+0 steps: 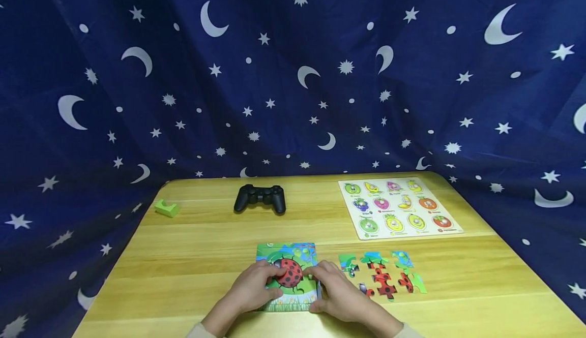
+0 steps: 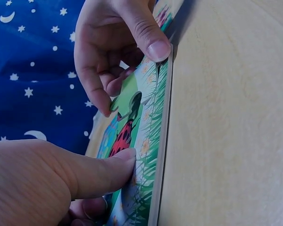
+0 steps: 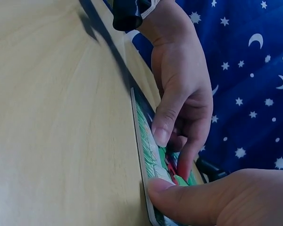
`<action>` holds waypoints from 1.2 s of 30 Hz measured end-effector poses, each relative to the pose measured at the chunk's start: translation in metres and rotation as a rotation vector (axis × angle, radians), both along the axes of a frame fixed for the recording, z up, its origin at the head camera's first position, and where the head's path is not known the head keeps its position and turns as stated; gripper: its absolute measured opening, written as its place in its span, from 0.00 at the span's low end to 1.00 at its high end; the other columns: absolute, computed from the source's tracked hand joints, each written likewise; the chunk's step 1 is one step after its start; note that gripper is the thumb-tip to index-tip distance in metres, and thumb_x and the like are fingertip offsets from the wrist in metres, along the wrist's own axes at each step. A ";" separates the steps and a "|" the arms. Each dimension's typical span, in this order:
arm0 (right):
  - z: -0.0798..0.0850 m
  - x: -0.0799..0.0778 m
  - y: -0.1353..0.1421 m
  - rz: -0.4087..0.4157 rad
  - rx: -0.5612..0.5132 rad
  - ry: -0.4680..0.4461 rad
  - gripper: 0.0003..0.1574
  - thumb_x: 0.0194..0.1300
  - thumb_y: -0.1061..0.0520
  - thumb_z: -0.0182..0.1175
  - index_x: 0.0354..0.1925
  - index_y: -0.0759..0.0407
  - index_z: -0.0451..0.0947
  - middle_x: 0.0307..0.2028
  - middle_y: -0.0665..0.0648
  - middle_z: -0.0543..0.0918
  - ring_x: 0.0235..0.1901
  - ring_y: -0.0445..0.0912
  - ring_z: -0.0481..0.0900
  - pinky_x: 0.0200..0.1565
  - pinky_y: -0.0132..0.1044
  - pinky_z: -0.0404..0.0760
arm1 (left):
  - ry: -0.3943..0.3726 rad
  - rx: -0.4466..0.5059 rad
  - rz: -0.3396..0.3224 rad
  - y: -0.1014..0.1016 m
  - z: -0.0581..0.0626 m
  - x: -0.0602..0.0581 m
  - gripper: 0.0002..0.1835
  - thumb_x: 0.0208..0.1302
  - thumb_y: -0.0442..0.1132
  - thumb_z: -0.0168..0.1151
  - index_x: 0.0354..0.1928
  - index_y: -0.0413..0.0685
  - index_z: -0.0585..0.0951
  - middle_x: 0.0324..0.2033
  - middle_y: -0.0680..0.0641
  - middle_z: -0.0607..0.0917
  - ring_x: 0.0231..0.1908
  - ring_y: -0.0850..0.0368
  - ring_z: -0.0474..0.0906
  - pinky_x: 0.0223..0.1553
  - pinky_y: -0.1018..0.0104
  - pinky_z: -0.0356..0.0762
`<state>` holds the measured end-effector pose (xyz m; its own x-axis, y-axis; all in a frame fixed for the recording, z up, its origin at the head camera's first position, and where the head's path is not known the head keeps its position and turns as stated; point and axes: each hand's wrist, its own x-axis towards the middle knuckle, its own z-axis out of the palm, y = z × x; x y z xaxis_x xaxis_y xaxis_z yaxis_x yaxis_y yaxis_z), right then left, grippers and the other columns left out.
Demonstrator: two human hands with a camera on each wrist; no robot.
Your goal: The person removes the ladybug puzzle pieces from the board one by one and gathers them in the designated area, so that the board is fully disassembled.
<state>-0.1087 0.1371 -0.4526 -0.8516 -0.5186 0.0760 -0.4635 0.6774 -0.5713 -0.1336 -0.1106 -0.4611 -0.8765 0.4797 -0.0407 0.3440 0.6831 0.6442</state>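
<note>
A ladybug jigsaw board point(image 1: 301, 297) lies flat near the table's front edge, a big red ladybug in its middle. From the left, my left hand point(image 1: 252, 287) reaches over it, index fingertip on the ladybug and thumb on the lower left part. My right hand point(image 1: 340, 292) grips the board's right side, its thumb at the near right corner and its index fingertip on the picture. The left wrist view shows my right thumb point(image 2: 158, 49) at the board's edge and my left thumb point(image 2: 118, 169) flat on the picture. What lies under my right palm is hidden.
Several loose jigsaw pieces point(image 1: 386, 289) with ladybug parts lie right of the board. Behind them is a white fruit peg puzzle point(image 1: 380, 219). A black game controller point(image 1: 260, 199) and a small green block point(image 1: 167, 209) sit farther back. A starry dark-blue curtain point(image 1: 274, 73) hangs behind the table.
</note>
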 end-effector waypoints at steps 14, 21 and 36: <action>-0.001 0.007 0.012 -0.067 -0.115 0.087 0.37 0.54 0.47 0.73 0.60 0.55 0.77 0.45 0.43 0.80 0.45 0.41 0.74 0.47 0.37 0.75 | -0.016 0.012 0.015 0.000 -0.003 0.002 0.25 0.56 0.44 0.72 0.58 0.52 0.83 0.31 0.58 0.73 0.31 0.66 0.63 0.31 0.70 0.62; 0.004 0.024 0.085 -0.227 -0.124 0.207 0.29 0.52 0.44 0.73 0.53 0.46 0.81 0.49 0.45 0.84 0.45 0.35 0.76 0.42 0.32 0.76 | 0.004 0.023 0.004 -0.002 -0.003 0.002 0.25 0.56 0.44 0.72 0.58 0.51 0.82 0.33 0.57 0.74 0.31 0.66 0.62 0.31 0.70 0.61; -0.005 0.084 0.253 -0.629 0.203 -0.195 0.35 0.56 0.41 0.70 0.57 0.56 0.80 0.43 0.51 0.82 0.34 0.25 0.65 0.34 0.27 0.68 | -0.013 0.034 -0.002 -0.002 -0.006 -0.001 0.25 0.56 0.45 0.73 0.57 0.53 0.83 0.30 0.57 0.71 0.30 0.66 0.62 0.29 0.69 0.61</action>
<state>-0.0251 0.3906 -0.4577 -0.9836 0.0913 -0.1554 0.1514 0.8864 -0.4375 -0.1348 -0.1126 -0.4673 -0.8750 0.4829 -0.0358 0.3369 0.6603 0.6712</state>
